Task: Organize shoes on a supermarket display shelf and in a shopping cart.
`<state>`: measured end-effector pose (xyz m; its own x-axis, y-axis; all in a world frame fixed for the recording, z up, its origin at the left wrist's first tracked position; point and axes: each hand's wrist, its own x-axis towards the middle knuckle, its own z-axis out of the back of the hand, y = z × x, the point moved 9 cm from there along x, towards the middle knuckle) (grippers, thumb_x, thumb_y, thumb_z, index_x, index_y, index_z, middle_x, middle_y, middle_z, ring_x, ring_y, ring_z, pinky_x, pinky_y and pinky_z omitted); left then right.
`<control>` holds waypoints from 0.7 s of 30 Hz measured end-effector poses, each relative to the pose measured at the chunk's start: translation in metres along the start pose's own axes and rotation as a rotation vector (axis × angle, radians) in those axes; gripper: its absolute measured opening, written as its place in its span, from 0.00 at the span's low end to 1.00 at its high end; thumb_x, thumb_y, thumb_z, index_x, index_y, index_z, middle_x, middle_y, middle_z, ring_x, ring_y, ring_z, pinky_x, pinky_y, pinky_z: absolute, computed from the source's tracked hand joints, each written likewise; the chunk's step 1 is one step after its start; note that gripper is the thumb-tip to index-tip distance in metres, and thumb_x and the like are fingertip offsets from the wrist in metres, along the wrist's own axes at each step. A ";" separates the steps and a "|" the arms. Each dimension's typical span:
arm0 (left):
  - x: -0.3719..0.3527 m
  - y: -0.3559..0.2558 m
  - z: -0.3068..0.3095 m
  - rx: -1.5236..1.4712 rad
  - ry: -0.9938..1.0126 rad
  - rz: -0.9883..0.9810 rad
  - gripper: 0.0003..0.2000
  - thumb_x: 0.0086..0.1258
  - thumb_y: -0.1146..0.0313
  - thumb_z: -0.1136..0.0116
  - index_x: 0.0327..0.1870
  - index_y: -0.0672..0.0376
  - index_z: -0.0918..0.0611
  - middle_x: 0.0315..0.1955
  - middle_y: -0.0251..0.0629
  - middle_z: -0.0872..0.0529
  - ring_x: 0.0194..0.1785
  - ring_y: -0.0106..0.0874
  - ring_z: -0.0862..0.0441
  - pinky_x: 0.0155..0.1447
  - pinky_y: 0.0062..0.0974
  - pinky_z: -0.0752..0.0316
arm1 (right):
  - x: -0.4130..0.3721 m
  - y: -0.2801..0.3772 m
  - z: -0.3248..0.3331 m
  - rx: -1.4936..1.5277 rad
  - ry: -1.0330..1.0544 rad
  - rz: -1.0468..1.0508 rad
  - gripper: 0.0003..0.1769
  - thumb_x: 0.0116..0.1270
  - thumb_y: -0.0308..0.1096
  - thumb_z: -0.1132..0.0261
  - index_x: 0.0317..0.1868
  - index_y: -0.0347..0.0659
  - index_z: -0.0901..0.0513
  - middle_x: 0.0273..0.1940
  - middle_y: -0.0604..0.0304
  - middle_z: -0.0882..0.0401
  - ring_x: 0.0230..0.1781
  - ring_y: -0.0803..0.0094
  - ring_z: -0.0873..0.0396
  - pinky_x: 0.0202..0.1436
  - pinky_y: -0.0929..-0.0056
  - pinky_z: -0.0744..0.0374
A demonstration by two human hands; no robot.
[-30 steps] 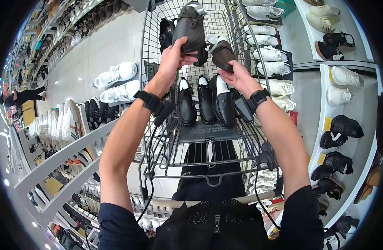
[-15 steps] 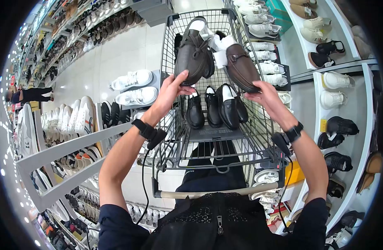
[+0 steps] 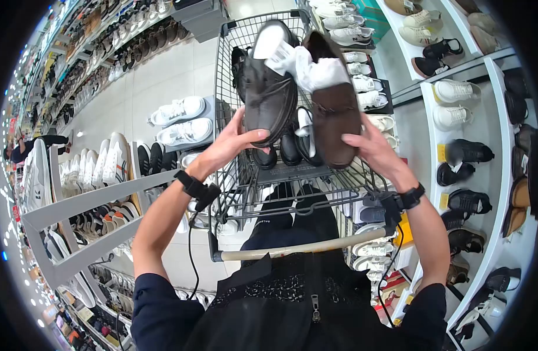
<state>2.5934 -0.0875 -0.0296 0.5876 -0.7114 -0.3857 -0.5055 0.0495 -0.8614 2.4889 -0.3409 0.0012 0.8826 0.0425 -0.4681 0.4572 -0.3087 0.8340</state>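
Your hands: two, your left hand (image 3: 231, 143) and your right hand (image 3: 371, 146).
Shoes you hold: two, a dark brown shoe (image 3: 269, 96) and a lighter brown shoe (image 3: 334, 120), one in each hand.
Carts: one wire cart (image 3: 225, 73).
Inside it: three black shoes (image 3: 290, 151) that show.
On your wrists: two wrist bands (image 3: 190, 182), one each.
Low stand on your left: two white sneakers (image 3: 176, 110).

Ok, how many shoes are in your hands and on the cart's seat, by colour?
Brown shoes: 2, one in the left hand, one in the right hand
Black shoes on the seat of the cart: 3 showing, partly hidden behind the brown ones
Total: 5 in view
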 end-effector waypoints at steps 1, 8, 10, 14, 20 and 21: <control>0.004 0.006 -0.006 -0.012 -0.028 -0.001 0.41 0.71 0.65 0.32 0.75 0.63 0.48 0.56 0.46 0.19 0.51 0.31 0.16 0.59 0.32 0.19 | 0.005 -0.012 -0.004 0.023 0.025 -0.036 0.43 0.70 0.34 0.29 0.78 0.38 0.45 0.66 0.53 0.26 0.63 0.67 0.23 0.67 0.63 0.24; -0.019 0.025 -0.044 0.088 -0.107 0.079 0.41 0.66 0.61 0.26 0.67 0.67 0.44 0.56 0.51 0.19 0.57 0.34 0.17 0.66 0.31 0.24 | -0.025 -0.020 0.002 0.039 0.051 -0.095 0.37 0.69 0.34 0.28 0.72 0.35 0.37 0.63 0.53 0.24 0.61 0.69 0.22 0.64 0.65 0.22; -0.030 0.021 -0.060 0.119 -0.105 0.076 0.42 0.66 0.60 0.26 0.69 0.67 0.45 0.57 0.53 0.20 0.58 0.34 0.18 0.67 0.33 0.25 | -0.048 -0.011 0.006 0.029 0.032 -0.070 0.39 0.69 0.32 0.28 0.73 0.34 0.39 0.63 0.52 0.24 0.61 0.69 0.22 0.65 0.65 0.23; -0.057 0.005 -0.100 0.117 -0.060 -0.013 0.41 0.68 0.67 0.27 0.71 0.65 0.46 0.58 0.50 0.20 0.59 0.33 0.19 0.66 0.34 0.24 | -0.097 0.008 0.018 0.004 0.055 0.047 0.44 0.67 0.27 0.29 0.77 0.33 0.45 0.66 0.50 0.27 0.64 0.66 0.24 0.69 0.65 0.26; -0.092 -0.016 -0.144 0.176 -0.008 -0.124 0.41 0.67 0.70 0.26 0.72 0.61 0.46 0.60 0.47 0.22 0.60 0.31 0.19 0.65 0.35 0.22 | -0.152 0.023 0.048 -0.048 0.128 0.211 0.51 0.63 0.28 0.25 0.79 0.35 0.48 0.70 0.54 0.31 0.70 0.67 0.31 0.75 0.65 0.33; -0.096 -0.013 -0.149 0.199 -0.014 -0.115 0.42 0.66 0.70 0.26 0.72 0.62 0.46 0.60 0.47 0.21 0.59 0.31 0.19 0.64 0.35 0.22 | -0.157 0.025 0.046 -0.092 0.112 0.195 0.51 0.62 0.28 0.24 0.79 0.35 0.46 0.70 0.54 0.31 0.70 0.68 0.31 0.75 0.66 0.33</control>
<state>2.4500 -0.1245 0.0680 0.6438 -0.7103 -0.2846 -0.3010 0.1069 -0.9476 2.3565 -0.3988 0.0826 0.9593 0.0971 -0.2650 0.2808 -0.2335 0.9309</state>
